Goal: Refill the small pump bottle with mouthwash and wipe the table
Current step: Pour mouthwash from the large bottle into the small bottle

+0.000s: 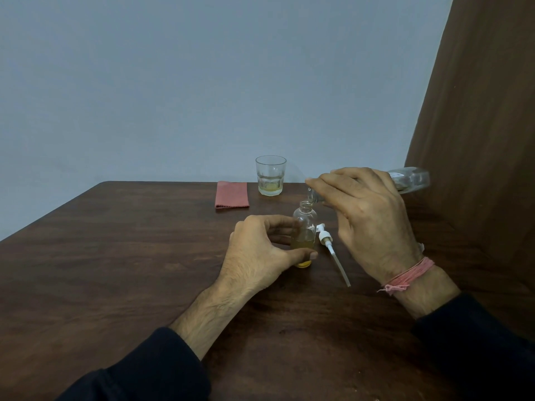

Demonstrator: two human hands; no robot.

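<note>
While left hand point(260, 250) steadies small pump bottle point(304, 227), right hand point(367, 209) tips mouthwash bottle point(411, 180), label unreadable

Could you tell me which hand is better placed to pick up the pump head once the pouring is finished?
Probably the right hand: the pump head lies on the table just beside it, right of the small bottle. It must first put down the large bottle. The left hand is steadying the small bottle.

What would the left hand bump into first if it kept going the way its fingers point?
The small bottle: the left hand already curls around it, fingers pointing right. Past it lies the pump top.
</note>
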